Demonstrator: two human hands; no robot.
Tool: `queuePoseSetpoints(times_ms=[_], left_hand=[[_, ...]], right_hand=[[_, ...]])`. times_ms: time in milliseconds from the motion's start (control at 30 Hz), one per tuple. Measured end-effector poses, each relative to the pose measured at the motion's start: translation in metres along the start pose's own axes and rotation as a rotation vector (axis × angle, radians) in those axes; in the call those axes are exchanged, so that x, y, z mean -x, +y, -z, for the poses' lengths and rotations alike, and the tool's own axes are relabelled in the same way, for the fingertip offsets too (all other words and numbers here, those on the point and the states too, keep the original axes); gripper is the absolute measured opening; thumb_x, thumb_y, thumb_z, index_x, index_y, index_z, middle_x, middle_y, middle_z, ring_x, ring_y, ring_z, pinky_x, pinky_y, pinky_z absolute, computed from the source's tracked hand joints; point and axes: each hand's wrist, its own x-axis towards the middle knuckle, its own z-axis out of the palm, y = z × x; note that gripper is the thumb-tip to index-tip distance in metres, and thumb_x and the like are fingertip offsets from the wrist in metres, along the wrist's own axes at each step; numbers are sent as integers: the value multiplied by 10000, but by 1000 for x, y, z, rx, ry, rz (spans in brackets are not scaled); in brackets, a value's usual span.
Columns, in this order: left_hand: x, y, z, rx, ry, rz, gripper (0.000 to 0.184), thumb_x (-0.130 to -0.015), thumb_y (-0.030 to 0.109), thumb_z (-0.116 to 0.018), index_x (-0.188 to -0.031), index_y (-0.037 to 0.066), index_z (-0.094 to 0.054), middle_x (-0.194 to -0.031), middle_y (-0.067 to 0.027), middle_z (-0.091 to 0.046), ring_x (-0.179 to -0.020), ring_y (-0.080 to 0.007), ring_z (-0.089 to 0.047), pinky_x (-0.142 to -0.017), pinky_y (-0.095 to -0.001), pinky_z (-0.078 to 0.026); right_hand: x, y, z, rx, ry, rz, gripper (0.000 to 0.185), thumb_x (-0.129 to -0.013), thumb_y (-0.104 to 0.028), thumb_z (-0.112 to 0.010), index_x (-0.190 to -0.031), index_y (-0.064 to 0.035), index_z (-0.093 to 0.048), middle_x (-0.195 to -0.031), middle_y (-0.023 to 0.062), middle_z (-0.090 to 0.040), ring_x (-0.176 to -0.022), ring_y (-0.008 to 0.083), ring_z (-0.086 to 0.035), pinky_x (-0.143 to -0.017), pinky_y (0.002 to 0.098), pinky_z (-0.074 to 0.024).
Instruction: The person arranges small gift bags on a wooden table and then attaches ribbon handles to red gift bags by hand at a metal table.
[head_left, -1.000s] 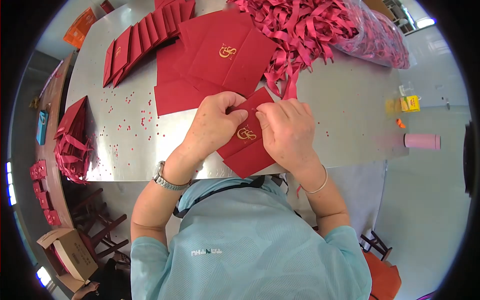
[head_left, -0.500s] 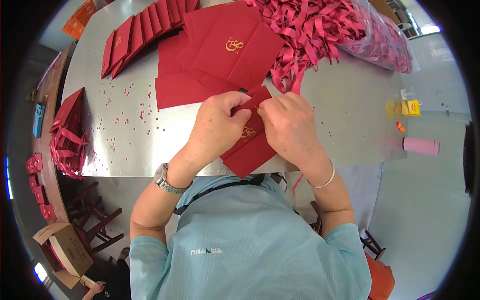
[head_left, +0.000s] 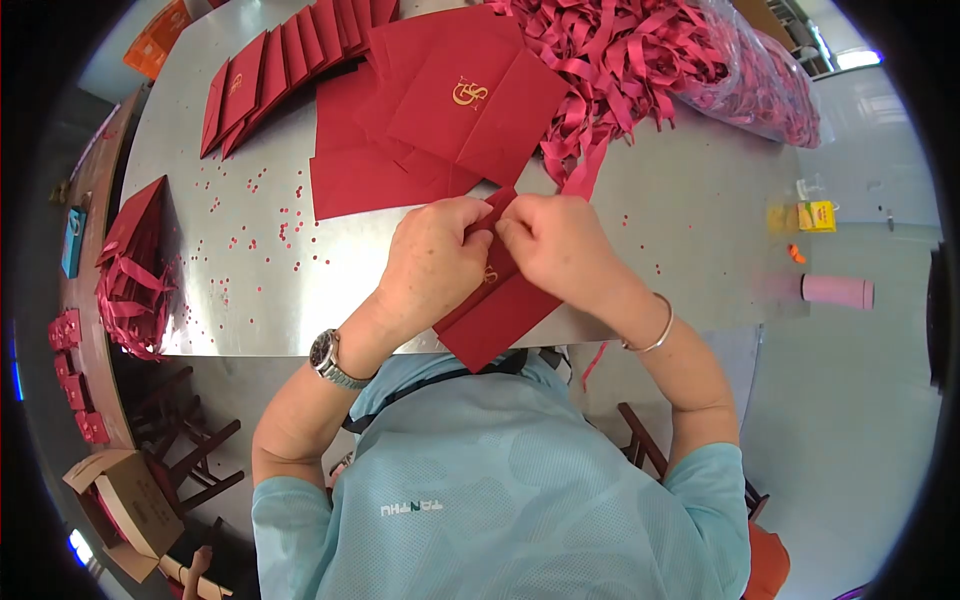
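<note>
1. Right hand [head_left: 560, 240] has come nearer the left hand [head_left: 432, 252].
2. Both hands pinch the red paper bag [head_left: 495, 322], which pokes out over the front edge of the desk [head_left: 715, 240].
3. I cannot tell if the right one also holds pink ribbon [head_left: 587, 172].
4. Pulling too hard could rip the bag.

- The left hand [head_left: 428, 258] is held with its back turned up, the index finger bent over and the thumb [head_left: 478, 244] brought toward it in a pinch.
- The right hand [head_left: 562, 246] is curled close beside it, its fingers folded inward, some of the fingertips hidden from view.
- The left wrist [head_left: 366, 338] is kept nearly in line with the left forearm [head_left: 302, 422].
- The right forearm [head_left: 695, 368] is angled inward from the side.
- Both arms are bent at the elbow, and the hands are joined in front of the body.
</note>
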Motion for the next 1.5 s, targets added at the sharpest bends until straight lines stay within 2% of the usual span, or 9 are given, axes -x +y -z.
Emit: queuePoseSetpoints(times_ms=[200, 333, 433, 733, 867, 1200, 1267, 1367, 1500], left_hand=[[-1, -7, 1, 53, -12, -1, 171, -792, 37, -598, -945, -7, -659, -856, -212, -654, -832, -391, -634, -735, -437, -505], [2, -8, -1, 25, 21, -46, 170, -788, 33, -595, -941, -9, -656, -868, -209, -657, -839, -391, -633, -741, -438, -507], [2, -10, -2, -48, -7, -91, 202, -807, 1, -620, -1004, -28, -656, -887, -190, -680, -819, -315, -670, -736, -358, -518], [3, -6, -3, -257, -25, -126, 190, -794, 7, -619, -977, -12, -665, -884, -184, -677, -823, -336, -662, -735, -374, -519], [6, -1, -1, -300, 9, -148, 181, -798, 16, -624, -973, -14, -661, -882, -180, -683, -826, -314, -671, -734, -358, -521], [6, -4, 5, -30, -72, -5, 240, -791, -43, -603, -1030, -38, -626, -897, -183, -693, -827, -276, -688, -744, -335, -529], [7, -4, 9, 127, -42, -38, 192, -763, -19, -589, -951, -27, -624, -862, -231, -660, -867, -399, -641, -752, -447, -519], [8, 0, 12, 111, -57, -62, 176, -776, -29, -572, -950, -34, -600, -878, -232, -659, -891, -402, -639, -756, -450, -519], [12, -4, 18, 110, -6, -57, 210, -791, -24, -574, -1001, -35, -584, -915, -238, -660, -913, -400, -640, -769, -442, -520]], right_hand=[[2, -2, -6, 368, 137, 269, 181, -806, -150, -600, -726, 11, -583, -686, 183, -620, -648, 339, -636, -588, 451, -486], [-9, 3, 2, -315, -164, -167, 143, -811, -98, -602, -717, 9, -595, -657, 155, -617, -636, 336, -622, -562, 429, -482], [2, -2, -7, 397, 41, 239, 148, -800, -129, -614, -712, -9, -607, -674, 149, -626, -636, 336, -626, -562, 434, -485], [7, -6, -13, 576, 146, 419, 66, -643, -118, -614, -667, -62, -589, -602, 87, -594, -578, 240, -607, -496, 362, -468], [13, -16, -8, 623, 180, 435, 163, -738, -112, -657, -642, -51, -540, -579, 93, -540, -553, 271, -554, -499, 376, -448], [16, -8, -13, 502, 269, 432, 141, -744, -133, -703, -733, -68, -579, -607, 83, -574, -569, 257, -588, -513, 365, -465], [15, -13, -8, 498, 260, 451, 169, -749, -152, -694, -761, -59, -554, -613, 99, -587, -581, 270, -608, -517, 366, -469], [8, -26, 9, -87, -2, -15, 390, -838, -197, -683, -1157, -59, -507, -746, 114, -677, -691, 320, -664, -576, 410, -486], [3, -17, 9, -214, -77, 22, 346, -838, -175, -677, -1129, -56, -531, -746, 106, -678, -680, 327, -659, -580, 420, -484]])
